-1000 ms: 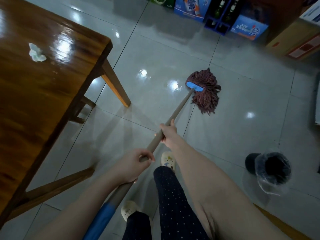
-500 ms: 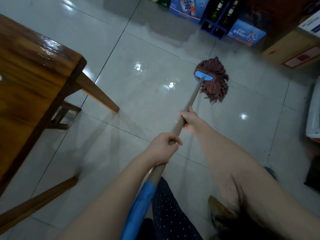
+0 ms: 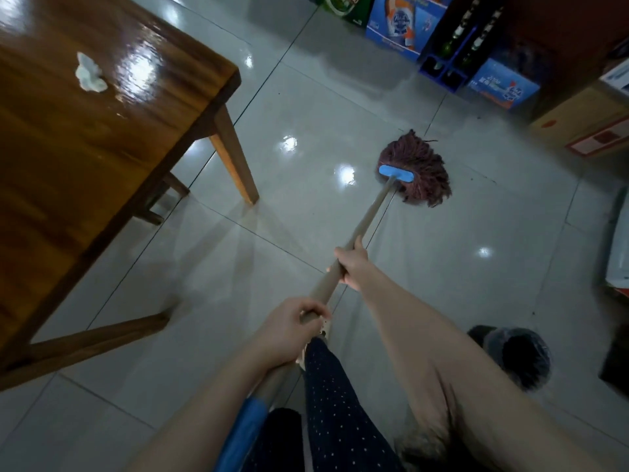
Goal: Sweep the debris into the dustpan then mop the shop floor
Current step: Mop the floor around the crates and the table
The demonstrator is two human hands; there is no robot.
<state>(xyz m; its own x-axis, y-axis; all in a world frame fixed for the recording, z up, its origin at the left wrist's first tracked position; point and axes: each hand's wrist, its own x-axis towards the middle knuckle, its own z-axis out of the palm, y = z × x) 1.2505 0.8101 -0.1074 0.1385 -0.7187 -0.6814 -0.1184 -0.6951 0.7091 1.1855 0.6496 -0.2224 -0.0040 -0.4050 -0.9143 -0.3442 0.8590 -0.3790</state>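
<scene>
Fingers of left hand [image 3: 289, 332], right hand [image 3: 352, 265] wrap mop handle [image 3: 371, 212]; mop head [image 3: 420, 173] forward-right.

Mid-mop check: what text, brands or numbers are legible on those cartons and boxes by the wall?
No text reads for certain.
Tall blue carton: round badge, lettering blurred.
Low blue carton: white print, too blurred.
Green carton: blurred.
Cardboard box: red label, too small.
</scene>
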